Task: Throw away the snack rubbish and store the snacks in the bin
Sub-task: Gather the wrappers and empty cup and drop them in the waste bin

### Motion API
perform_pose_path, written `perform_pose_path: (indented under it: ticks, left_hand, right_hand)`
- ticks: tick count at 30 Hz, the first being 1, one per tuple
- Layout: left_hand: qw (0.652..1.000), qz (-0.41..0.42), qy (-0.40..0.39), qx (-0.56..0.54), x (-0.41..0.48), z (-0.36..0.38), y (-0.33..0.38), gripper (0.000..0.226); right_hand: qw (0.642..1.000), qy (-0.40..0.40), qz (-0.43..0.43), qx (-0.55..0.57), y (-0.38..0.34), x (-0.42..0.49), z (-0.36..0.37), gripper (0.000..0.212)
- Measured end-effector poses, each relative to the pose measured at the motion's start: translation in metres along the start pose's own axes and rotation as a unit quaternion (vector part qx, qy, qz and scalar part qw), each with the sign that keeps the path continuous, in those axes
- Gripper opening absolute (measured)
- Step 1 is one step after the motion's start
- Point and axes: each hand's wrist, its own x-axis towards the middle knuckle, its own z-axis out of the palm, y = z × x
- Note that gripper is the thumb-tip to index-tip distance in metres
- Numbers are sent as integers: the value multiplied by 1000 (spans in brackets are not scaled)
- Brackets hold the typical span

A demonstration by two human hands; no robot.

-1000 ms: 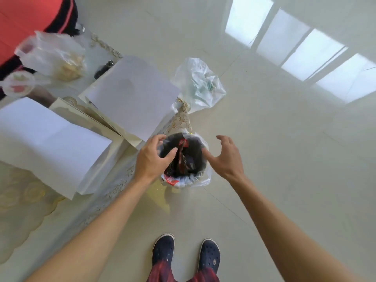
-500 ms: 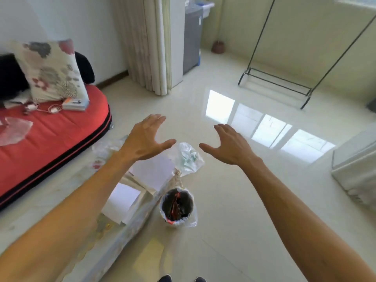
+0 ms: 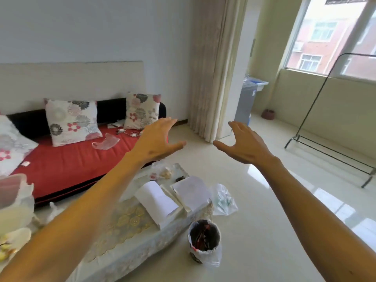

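A small rubbish bin [image 3: 204, 253] lined with a clear bag stands on the floor by the low table's corner, with dark and red wrappers inside. My left hand [image 3: 156, 142] and my right hand [image 3: 243, 145] are raised in the air well above the bin, palms facing each other, fingers spread, holding nothing. A clear bag with pale snacks [image 3: 162, 173] lies on the far end of the table. At the left edge a translucent container [image 3: 14, 200] shows partly, blurred.
The low table [image 3: 126, 241] has a lace cloth and white papers [image 3: 162, 200] on it. A crumpled plastic bag [image 3: 222, 200] lies on the floor beyond it. A red sofa [image 3: 67, 165] with cushions stands left; a black clothes rack [image 3: 325, 147] stands right.
My hands rose from the bin's rim and hang spread in the air. The view swung up from the floor to the room.
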Motion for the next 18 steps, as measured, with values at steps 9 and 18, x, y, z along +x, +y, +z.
perform_pose_path:
  ticks: [9, 18]
  left_hand:
    - [977, -193, 34, 81, -232, -127, -61, 90]
    - [934, -329, 76, 121, -452, -247, -144, 86]
  right_hand:
    - [977, -57, -194, 68, -195, -64, 30, 91]
    - [944, -99, -297, 103, -419, -150, 66, 97]
